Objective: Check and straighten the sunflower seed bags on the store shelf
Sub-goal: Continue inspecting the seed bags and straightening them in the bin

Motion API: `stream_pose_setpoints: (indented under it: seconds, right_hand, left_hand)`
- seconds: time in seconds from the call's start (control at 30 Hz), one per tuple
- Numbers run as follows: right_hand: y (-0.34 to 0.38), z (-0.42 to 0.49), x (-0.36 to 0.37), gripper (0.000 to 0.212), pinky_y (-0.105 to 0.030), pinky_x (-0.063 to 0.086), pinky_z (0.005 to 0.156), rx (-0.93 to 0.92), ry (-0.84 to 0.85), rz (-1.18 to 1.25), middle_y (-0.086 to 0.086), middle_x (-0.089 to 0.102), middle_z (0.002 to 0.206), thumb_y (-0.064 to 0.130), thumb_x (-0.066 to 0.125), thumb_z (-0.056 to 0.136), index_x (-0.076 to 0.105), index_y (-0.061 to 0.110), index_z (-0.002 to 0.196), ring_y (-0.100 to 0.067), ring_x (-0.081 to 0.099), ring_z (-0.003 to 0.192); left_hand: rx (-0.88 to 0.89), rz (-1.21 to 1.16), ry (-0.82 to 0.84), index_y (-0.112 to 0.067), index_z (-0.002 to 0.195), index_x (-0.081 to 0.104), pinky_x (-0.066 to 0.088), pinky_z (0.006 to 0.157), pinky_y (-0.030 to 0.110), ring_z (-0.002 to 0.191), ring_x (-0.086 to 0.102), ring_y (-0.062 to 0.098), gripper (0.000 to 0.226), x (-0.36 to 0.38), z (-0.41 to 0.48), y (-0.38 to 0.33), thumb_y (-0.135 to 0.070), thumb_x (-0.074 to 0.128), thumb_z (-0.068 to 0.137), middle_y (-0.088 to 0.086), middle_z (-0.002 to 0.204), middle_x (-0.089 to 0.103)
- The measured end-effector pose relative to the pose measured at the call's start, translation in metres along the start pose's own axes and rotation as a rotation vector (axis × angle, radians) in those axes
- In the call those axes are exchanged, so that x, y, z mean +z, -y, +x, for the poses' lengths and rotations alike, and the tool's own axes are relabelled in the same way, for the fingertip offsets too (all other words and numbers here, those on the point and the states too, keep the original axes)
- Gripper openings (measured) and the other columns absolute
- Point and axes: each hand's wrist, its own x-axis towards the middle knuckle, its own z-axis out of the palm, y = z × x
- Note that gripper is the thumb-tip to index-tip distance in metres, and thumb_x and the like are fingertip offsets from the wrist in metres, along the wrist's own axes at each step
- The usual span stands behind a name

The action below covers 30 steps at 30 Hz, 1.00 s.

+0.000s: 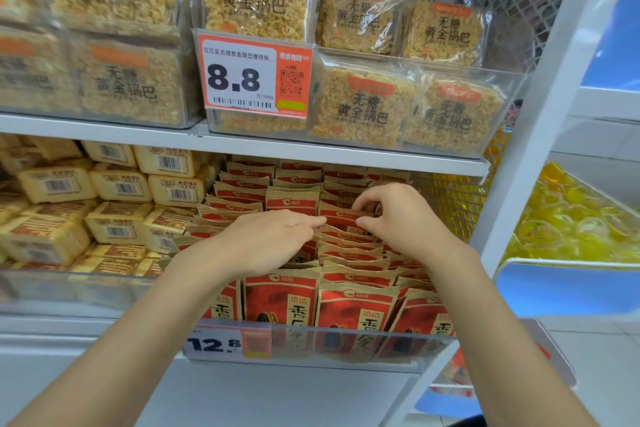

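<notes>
A: Where are the seed bags [353, 291]?
B: In rows on the right half of the shelf [52, 326], up to its front edge. The left hand [273, 239] lies nearly flat with its fingertips on the middle row. The right hand [398, 215] pinches one bag's top.
A: Risk?
B: I'd say a hard tug could topple the neighbouring bags.

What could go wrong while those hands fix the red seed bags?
The right hand pinches one seed bag in a tightly packed row; tugging might drag its neighbours crooked. One raised bag sticks up and could tip. The front bags lean behind the clear guard and might slump.
</notes>
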Motion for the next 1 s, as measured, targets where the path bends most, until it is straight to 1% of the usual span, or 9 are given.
stream_pose_setpoints:
  seconds: [0.13, 0.33, 0.43, 0.53, 0.67, 0.8, 0.87, 0.93, 1.0]
  right_hand:
    - [-0.002, 0.001, 0.003, 0.013, -0.027, 0.046, 0.075, -0.007, -0.024, -0.02, 0.011, 0.064, 0.092, 0.026, 0.071, 0.087, 0.071, 0.027, 0.099, -0.011, 0.058, 0.088]
    - [-0.004, 0.003, 0.009, 0.009, -0.027, 0.047, 0.077, 0.036, 0.016, -0.035, 0.008, 0.068, 0.092, 0.028, 0.071, 0.086, 0.074, 0.026, 0.095, -0.013, 0.061, 0.091]
    - [-0.002, 0.002, 0.008, 0.007, -0.028, 0.047, 0.08, 0.012, 0.005, -0.047, 0.006, 0.071, 0.096, 0.026, 0.068, 0.09, 0.075, 0.026, 0.091, -0.013, 0.063, 0.092]
    - [0.002, -0.004, -0.005, 0.007, -0.033, 0.047, 0.084, -0.066, -0.103, 0.104, 0.008, 0.065, 0.096, 0.023, 0.061, 0.094, 0.064, 0.026, 0.089, -0.014, 0.059, 0.093]
    - [0.007, -0.023, -0.018, 0.008, -0.038, 0.052, 0.075, -0.088, -0.035, 0.293, 0.01, 0.063, 0.086, 0.025, 0.056, 0.098, 0.055, 0.027, 0.09, -0.014, 0.061, 0.078]
    - [0.016, -0.032, -0.038, 0.005, -0.035, 0.052, 0.07, -0.17, -0.421, 0.295, 0.014, 0.062, 0.079, 0.02, 0.059, 0.096, 0.058, 0.024, 0.094, -0.009, 0.058, 0.071]
    - [0.025, -0.034, -0.057, 0.007, -0.027, 0.052, 0.073, -0.24, -0.647, 0.343, 0.021, 0.058, 0.085, 0.016, 0.06, 0.096, 0.059, 0.023, 0.098, -0.004, 0.058, 0.077]
    - [0.034, -0.036, -0.072, 0.01, -0.025, 0.051, 0.074, -0.287, -0.79, 0.441, 0.022, 0.056, 0.087, 0.014, 0.058, 0.096, 0.057, 0.024, 0.099, -0.004, 0.057, 0.08]
    - [0.042, -0.034, -0.082, 0.009, -0.032, 0.051, 0.069, -0.294, -0.805, 0.514, 0.017, 0.057, 0.082, 0.014, 0.057, 0.096, 0.055, 0.023, 0.095, -0.009, 0.057, 0.076]
  left_hand:
    - [-0.007, 0.038, 0.002, -0.046, 0.148, 0.033, 0.023, 0.115, 0.029, 0.144, 0.029, 0.005, 0.044, 0.001, 0.001, -0.001, -0.036, 0.022, 0.107, -0.022, 0.154, 0.034]
    - [0.007, 0.129, 0.01, -0.046, 0.151, 0.028, 0.033, 0.11, 0.032, 0.142, 0.036, 0.01, 0.05, 0.004, 0.004, 0.001, -0.055, 0.03, 0.102, -0.017, 0.153, 0.039]
    - [0.012, 0.129, -0.005, -0.046, 0.15, 0.029, 0.035, 0.109, 0.032, 0.141, 0.038, 0.011, 0.049, 0.003, 0.003, 0.001, -0.055, 0.029, 0.102, -0.014, 0.152, 0.041]
    - [0.007, 0.151, -0.001, -0.045, 0.148, 0.036, 0.035, 0.107, 0.032, 0.137, 0.043, 0.012, 0.045, 0.004, 0.004, 0.001, -0.052, 0.027, 0.104, -0.012, 0.147, 0.048]
    - [0.009, 0.189, 0.013, -0.044, 0.146, 0.04, 0.032, 0.11, 0.031, 0.142, 0.036, 0.01, 0.043, 0.004, 0.006, 0.002, -0.047, 0.027, 0.105, -0.019, 0.151, 0.042]
    - [0.008, 0.16, 0.009, -0.042, 0.147, 0.04, 0.036, 0.106, 0.03, 0.136, 0.046, 0.018, 0.041, 0.002, 0.003, 0.001, -0.041, 0.031, 0.106, -0.009, 0.145, 0.049]
    - [0.03, -0.001, -0.046, -0.037, 0.145, 0.044, 0.038, 0.109, 0.031, 0.131, 0.05, 0.014, 0.04, 0.002, 0.002, 0.004, -0.035, 0.038, 0.105, -0.007, 0.144, 0.053]
    - [0.077, -0.257, -0.219, -0.032, 0.142, 0.049, 0.039, 0.112, 0.032, 0.127, 0.052, 0.006, 0.038, 0.001, 0.001, 0.009, -0.028, 0.043, 0.104, -0.012, 0.139, 0.057]
    - [0.137, -0.418, -0.499, -0.033, 0.137, 0.054, 0.042, 0.109, 0.033, 0.122, 0.054, 0.002, 0.035, -0.006, -0.005, 0.01, -0.033, 0.044, 0.103, -0.015, 0.131, 0.061]
